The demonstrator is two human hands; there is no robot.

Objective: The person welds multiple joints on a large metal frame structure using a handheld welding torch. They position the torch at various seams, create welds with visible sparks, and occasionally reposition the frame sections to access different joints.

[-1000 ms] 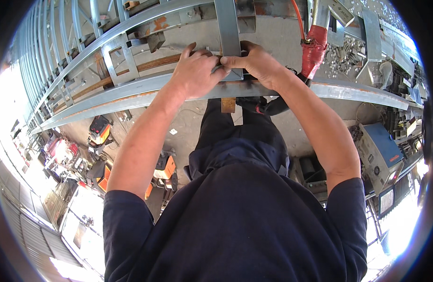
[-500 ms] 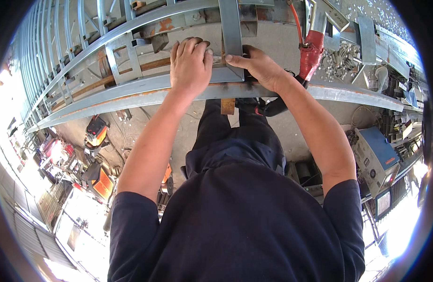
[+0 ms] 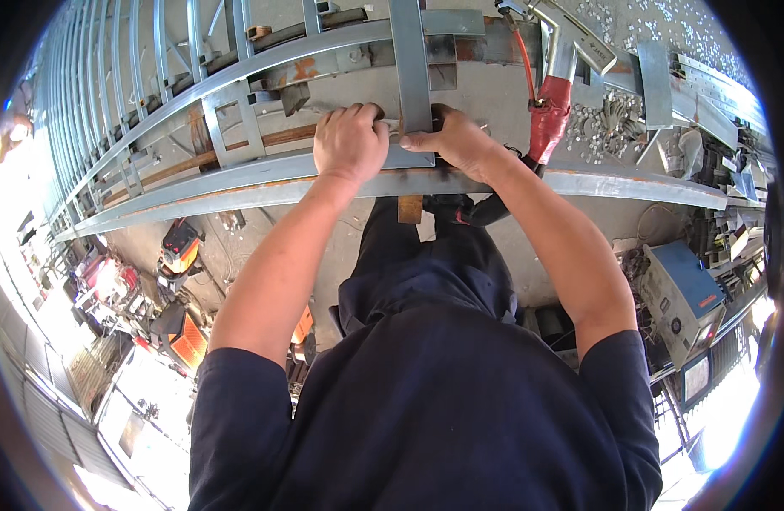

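Note:
A grey metal crossbar (image 3: 411,68) meets a long grey metal tube (image 3: 264,168) of a frame at a corner in front of me. My left hand (image 3: 351,140) is closed over the long tube just left of that corner, its fingertips hidden on the far side. From the right, my right hand (image 3: 464,146) grips the crossbar near its lower end, the thumb lying across the joint. A small pale piece shows between the hands, too unclear to name. Beneath the corner runs a rust-edged support beam (image 3: 596,185), with a short rusty strip (image 3: 410,209) sticking out toward me.
A red-wrapped tool handle (image 3: 550,119) with a red cable lies right of my hands. Many parallel bars (image 3: 157,64) fill the far left. A blue-topped machine (image 3: 683,277) stands at right, orange-and-black equipment (image 3: 180,247) at left. Metal scraps (image 3: 609,128) litter the far right floor.
The frame and both hands appear slightly lower in view. My left fingers have curled more tightly, and my right thumb has shifted slightly along the corner.

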